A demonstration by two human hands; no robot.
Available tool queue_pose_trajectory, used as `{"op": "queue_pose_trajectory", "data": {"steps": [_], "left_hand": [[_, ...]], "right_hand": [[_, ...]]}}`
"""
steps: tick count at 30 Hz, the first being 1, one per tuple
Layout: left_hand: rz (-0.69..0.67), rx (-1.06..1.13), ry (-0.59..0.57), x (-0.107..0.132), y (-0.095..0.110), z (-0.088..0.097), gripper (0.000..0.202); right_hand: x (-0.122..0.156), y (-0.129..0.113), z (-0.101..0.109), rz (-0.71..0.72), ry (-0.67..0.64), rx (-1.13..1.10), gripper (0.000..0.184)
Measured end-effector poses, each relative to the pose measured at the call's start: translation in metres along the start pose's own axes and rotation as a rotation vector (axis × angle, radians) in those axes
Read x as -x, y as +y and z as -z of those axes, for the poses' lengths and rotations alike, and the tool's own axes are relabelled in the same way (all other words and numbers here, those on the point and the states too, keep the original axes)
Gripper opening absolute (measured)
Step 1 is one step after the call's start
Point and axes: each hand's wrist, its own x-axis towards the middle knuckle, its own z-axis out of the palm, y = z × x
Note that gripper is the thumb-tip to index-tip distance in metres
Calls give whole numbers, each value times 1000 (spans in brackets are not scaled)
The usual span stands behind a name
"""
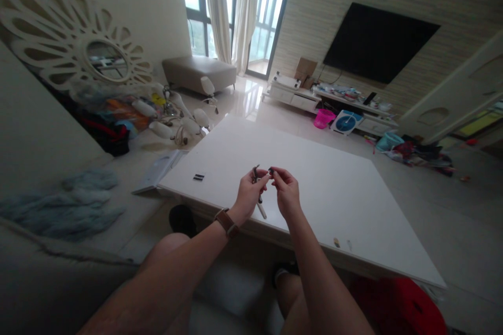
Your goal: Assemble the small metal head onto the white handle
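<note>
My left hand [248, 192] is closed round a thin pen-like tool [261, 208] with a white lower end that sticks out below the fingers. My right hand [286, 188] pinches a small dark piece [271, 170] at its fingertips, right beside the tool's upper end. Both hands hover just above the near part of a white table [346, 188]. A brown watch strap [227, 221] is on my left wrist.
A small dark flat item [198, 177] lies on the table's left side. Two tiny bits [337, 242] lie near the front edge. A red stool [396, 306] stands under the right corner. A light fixture with white shades [184, 120] and clutter sit on the floor at left.
</note>
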Motion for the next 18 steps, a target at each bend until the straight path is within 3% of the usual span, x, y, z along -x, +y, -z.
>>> {"op": "queue_pose_trajectory", "data": {"steps": [5, 11, 18], "left_hand": [[-39, -79, 103, -3, -2, 5, 31], [-42, -108, 110, -5, 0, 8, 31], [-86, -213, 87, -5, 0, 10, 26]], "right_hand": [[2, -3, -2, 38, -38, 141, 22], [4, -4, -3, 91, -83, 239, 22], [4, -2, -2, 105, -50, 289, 20]]}}
